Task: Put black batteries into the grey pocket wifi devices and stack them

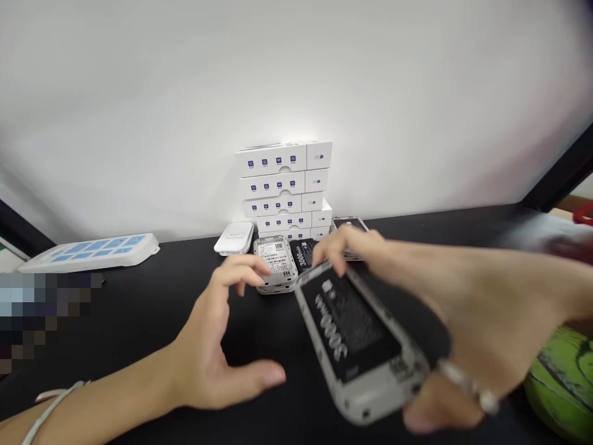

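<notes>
My right hand (417,296) grips a white device with its back off (361,334), a black battery marked 3000 mAh seated inside it. It is tilted above the black table, slightly blurred. Fingers curved and apart, my left hand (227,327) is held to the left of that device with nothing in it. Just beyond the left fingertips lie stacked white device bodies (277,262) with a printed label on top. Beside them a loose black battery (303,253) is partly hidden by my right fingers. Another device with a battery (354,224) lies behind my right hand.
White boxes (278,167) are stacked against the wall at the back. White covers (235,238) are piled left of them. A white power strip with blue panels (92,250) lies at the left on the black table (139,321). A green round object (563,377) is at the right edge.
</notes>
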The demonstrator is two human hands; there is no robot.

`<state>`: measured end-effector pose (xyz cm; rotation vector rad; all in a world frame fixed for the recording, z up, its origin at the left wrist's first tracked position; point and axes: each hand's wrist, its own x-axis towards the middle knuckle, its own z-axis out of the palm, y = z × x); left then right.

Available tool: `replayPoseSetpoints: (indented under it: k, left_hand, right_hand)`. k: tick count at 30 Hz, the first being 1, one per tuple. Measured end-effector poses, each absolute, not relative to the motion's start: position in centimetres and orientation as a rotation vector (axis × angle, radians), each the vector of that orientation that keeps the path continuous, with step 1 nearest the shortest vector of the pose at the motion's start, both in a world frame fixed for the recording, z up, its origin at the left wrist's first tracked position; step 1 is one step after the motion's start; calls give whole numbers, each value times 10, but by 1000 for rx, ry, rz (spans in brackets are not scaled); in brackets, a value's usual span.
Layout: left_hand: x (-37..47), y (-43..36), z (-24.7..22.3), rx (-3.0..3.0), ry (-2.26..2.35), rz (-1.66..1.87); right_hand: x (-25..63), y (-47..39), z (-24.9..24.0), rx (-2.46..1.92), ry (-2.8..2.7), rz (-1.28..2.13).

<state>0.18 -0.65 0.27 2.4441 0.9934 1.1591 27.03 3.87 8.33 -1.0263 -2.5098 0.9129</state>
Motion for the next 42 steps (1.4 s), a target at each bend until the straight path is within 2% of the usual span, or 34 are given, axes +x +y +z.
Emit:
replayPoseSetpoints:
  k: [4,10,24,32,38,42]
  left_hand:
    - [10,-25,-7,2321,1056,889]
    - [12,-31,-9,2362,1136,737]
    - [11,-28,-9,2377,1076,740]
    - [12,-27,-13,2340,1020,861]
    - [4,-18,-28,2216,971,873]
    - [5,-19,-37,2220,889,1003]
  right_hand:
    - [248,27,57,-740,-2781,869]
    - [243,33,38,-799,-2717,1053]
    - [242,19,34,-988,-2723,1001]
    - [240,13,27,-1013,-2658,945]
    - [223,12,35,-1268,-2723,999]
    - [215,11,33,-1360,-2737,989]
